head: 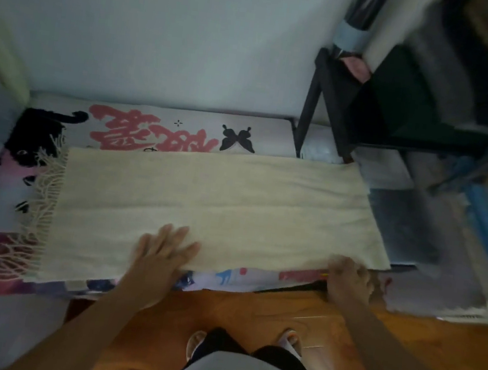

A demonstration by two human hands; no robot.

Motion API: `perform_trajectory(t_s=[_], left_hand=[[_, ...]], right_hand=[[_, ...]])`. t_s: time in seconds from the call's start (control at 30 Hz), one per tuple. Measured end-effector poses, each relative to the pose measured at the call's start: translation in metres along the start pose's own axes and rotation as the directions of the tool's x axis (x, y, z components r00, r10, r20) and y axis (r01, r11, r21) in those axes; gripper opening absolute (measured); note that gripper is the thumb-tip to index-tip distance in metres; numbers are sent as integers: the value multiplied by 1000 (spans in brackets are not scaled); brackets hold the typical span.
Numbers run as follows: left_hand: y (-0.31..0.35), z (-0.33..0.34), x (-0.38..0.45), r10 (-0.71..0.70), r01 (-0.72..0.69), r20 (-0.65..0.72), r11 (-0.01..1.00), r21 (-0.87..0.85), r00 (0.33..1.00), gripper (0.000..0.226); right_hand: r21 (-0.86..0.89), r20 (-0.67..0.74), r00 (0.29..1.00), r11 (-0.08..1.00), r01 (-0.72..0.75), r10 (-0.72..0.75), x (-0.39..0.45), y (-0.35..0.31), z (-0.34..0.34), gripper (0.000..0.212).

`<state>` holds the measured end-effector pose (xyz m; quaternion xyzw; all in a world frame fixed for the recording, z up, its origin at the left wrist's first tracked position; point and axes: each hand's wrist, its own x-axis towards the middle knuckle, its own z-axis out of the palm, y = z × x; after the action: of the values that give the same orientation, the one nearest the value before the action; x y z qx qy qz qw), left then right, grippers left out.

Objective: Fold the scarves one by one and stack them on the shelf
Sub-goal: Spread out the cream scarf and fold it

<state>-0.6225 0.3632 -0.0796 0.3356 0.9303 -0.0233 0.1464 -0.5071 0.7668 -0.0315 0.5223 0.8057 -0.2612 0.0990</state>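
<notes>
Fingers: left hand [164, 252] straight and spread, pressing flat on near edge of cream scarf [211, 211]; right hand [348, 279] curled at the near right corner, blurred, prob. pinching the cloth but can't tell for sure. Head view, item 1: scarf lies lengthwise across printed blanket [157, 131] on the bed, fringe [42, 190] at left end, folded right end w/o fringe, dark shelf frame [335, 104] beyond right end, wood floor [251, 315] below. Handling est.: soft, light, limp knit, non-fragile, will sag and slide on itself; take by corners or folded edge, not fringe.
</notes>
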Motion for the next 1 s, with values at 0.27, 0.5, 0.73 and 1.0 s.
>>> perform_trajectory(t_s=[0.27,0.5,0.73,1.0], left_hand=[[7,-23,4,-143,145,41,988,-47,989,102],[162,-42,57,-125,120,-87,991,-59,988,95],[210,-48,79,-181,178,-27,980,-93,983,70],[206,-76,63,-207,199,74,690,-696,976,28]], right_hand=[[829,408,855,262,-494,321,44,10,-38,31],[864,445,888,206,-459,116,69,2,-62,13],[913,353,934,194,-358,64,119,45,-70,27],[859,143,987,486,-157,66,93,14,-96,26]])
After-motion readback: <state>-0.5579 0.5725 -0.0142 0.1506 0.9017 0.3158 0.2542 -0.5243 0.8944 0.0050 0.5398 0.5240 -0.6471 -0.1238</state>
